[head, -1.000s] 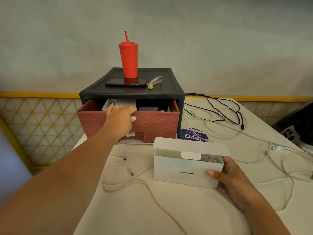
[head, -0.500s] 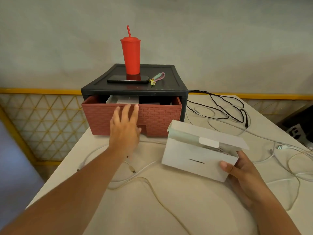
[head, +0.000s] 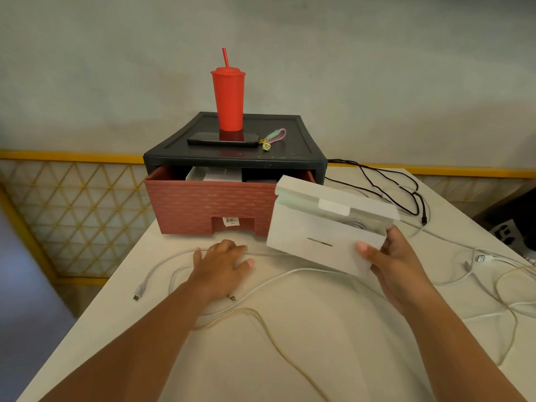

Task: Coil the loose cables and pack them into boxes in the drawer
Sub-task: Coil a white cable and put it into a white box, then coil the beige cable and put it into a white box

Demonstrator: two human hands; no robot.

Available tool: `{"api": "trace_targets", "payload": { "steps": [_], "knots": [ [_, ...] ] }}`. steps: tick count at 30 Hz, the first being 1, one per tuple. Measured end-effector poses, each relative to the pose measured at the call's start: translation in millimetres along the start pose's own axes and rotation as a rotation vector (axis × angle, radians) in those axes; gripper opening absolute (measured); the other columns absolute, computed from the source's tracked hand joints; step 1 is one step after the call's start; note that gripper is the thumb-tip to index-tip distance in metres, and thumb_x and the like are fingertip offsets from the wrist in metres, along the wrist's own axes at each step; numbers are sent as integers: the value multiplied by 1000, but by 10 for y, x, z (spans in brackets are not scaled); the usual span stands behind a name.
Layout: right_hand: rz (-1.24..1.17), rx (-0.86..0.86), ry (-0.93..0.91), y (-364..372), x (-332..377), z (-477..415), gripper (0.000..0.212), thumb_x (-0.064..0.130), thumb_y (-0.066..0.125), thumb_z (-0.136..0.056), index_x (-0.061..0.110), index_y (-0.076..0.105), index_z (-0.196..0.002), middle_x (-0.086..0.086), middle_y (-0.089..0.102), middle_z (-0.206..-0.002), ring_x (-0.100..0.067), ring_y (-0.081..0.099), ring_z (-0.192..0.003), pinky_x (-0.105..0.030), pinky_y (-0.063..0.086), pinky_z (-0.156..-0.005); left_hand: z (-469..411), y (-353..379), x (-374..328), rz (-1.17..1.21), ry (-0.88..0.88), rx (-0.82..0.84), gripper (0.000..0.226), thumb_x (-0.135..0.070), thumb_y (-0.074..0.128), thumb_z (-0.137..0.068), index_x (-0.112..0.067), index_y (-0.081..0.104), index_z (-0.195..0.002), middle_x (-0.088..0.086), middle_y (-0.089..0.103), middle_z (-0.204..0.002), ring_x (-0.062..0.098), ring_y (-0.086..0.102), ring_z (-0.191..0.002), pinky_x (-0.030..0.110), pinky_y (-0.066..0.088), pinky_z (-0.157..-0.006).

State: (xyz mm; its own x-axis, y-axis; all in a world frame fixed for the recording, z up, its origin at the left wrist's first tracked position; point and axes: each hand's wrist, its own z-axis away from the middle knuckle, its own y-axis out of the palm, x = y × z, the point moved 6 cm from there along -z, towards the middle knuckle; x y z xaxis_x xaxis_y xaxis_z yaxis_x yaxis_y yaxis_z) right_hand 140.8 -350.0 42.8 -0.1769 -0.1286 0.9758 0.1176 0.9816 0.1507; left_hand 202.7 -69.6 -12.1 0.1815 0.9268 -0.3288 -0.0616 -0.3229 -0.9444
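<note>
Now, right hand (head: pixel 397 259) grips the tilted, open white box (head: pixel 313 230); left hand (head: pixel 222 266) rests palm-down, fingers relaxed, on a white cable (head: pixel 137 295) before the drawer (head: pixel 203 207).

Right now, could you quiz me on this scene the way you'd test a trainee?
1. True or false: the white box lies flat on the table.
2. What stands on the black cabinet with a straw in it? A. a glass bottle B. a red tumbler C. a paper cup
3. Fill in: the red drawer is partly ____.
Key: 1 false, the right hand holds it lifted and tilted; 2 B; 3 open.
</note>
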Motion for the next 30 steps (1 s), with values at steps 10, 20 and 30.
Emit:
{"api": "trace_targets", "payload": {
  "steps": [10,20,30],
  "knots": [
    [262,171,137,609,-359,-445,48,6,66,-82,20,45,-123,-3,62,-118,-18,59,-107,-36,47,-95,429,30,16,-26,224,-9,83,-71,10,-67,-38,40,-137,-14,35,-137,7,27,-131,40,11,-114],
    [556,24,167,683,-477,-508,57,19,72,-79,18,41,-127,3,53,-113,-18,53,-102,-30,44,-89,420,-28,77,-16,231,-154,79,-61,10,-73,-27,46,-135,-6,45,-131,14,39,-123,31,28,-106],
    [713,-124,144,571,-468,-441,54,24,69,-82,14,42,-127,-5,59,-108,-18,51,-92,-25,35,-76,450,-54,97,-5,223,-188,80,-59,4,-76,-25,44,-137,-5,45,-137,14,37,-128,38,26,-110]
  ]
}}
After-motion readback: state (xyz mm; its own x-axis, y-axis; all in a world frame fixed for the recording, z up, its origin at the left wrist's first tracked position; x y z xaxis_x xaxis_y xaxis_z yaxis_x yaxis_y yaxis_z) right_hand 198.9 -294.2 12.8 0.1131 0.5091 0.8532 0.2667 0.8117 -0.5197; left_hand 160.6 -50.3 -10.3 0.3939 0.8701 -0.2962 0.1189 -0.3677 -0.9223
